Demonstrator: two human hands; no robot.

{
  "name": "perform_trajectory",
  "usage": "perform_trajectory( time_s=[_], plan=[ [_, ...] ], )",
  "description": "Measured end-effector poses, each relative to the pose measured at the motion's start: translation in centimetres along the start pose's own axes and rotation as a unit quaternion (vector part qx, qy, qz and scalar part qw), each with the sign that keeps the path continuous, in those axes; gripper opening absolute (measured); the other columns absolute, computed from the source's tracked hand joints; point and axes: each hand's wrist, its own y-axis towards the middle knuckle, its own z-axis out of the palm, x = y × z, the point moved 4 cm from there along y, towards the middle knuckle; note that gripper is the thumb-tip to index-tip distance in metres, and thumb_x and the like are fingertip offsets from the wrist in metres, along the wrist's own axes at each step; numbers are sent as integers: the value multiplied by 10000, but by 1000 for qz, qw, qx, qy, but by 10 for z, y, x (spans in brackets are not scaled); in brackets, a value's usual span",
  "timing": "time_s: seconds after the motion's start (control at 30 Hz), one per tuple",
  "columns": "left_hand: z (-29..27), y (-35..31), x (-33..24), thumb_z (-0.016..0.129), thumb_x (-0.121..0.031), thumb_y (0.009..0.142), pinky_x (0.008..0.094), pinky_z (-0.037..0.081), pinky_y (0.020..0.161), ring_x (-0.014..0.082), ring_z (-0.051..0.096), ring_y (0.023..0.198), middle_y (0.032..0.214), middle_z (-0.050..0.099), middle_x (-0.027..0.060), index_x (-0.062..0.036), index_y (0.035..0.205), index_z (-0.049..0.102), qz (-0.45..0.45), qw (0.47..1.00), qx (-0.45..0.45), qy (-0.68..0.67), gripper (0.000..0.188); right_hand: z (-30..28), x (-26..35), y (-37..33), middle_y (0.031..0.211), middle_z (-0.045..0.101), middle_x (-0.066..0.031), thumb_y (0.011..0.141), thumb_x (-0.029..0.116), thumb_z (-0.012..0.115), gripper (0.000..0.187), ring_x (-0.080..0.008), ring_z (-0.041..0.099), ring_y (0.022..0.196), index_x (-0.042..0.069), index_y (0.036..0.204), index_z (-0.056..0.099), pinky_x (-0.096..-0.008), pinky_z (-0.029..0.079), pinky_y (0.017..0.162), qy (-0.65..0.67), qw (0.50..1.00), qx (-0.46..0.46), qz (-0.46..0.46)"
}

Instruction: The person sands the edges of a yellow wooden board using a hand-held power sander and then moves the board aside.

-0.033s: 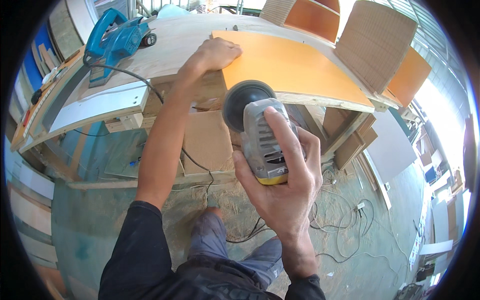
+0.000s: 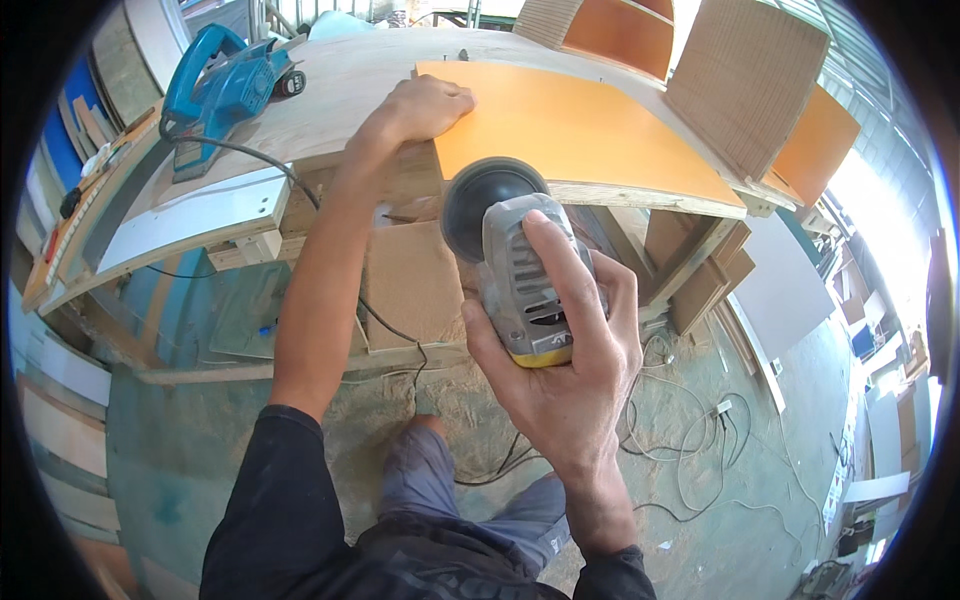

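Observation:
An orange-faced wooden panel [image 2: 570,125] lies on the workbench, its pale raw edge toward me. My left hand [image 2: 425,108] grips the panel's left edge near the far corner, the fingers curled and partly hidden. In my right hand [image 2: 575,370] is a disc sander [image 2: 530,285] with a grey, dusty body, a yellow end and a round black pad. My thumb and fingers wrap round its body. The pad [image 2: 490,208] is tilted at the panel's near left edge; whether it touches the wood I cannot tell.
A blue power tool [image 2: 225,95] stands at the bench's far left, its black cord running under my left forearm. A white strip [image 2: 190,220] lies nearby. Orange-and-wood box pieces [image 2: 750,85] stand at the right. Cables [image 2: 700,440] and sawdust cover parts of the floor.

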Motion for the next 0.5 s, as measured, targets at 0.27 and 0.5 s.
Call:
perform_trajectory(
  time_s=[0.27, 0.5],
  plan=[
    [7, 6, 14, 520, -515, 975, 408, 515, 1031, 366, 688, 1146, 1218, 752, 157, -133, 1223, 758, -10, 999, -14, -32, 515, -26, -29, 3, 1206, 638, -137, 744, 82, 882, 702, -260, 665, 1090, 116, 1408, 658, -406, 560, 934, -17, 1000, -9, 23],
    [7, 6, 18, 535, -541, 973, 388, 517, 1036, 352, 694, 1167, 1250, 750, 157, -147, 1298, 741, -3, 999, -28, -29, 551, -43, -62, 5, 1236, 718, -151, 741, 141, 876, 718, -300, 611, 1144, 160, 1422, 650, -440, 598, 899, -20, 999, -37, -3]
  ],
)
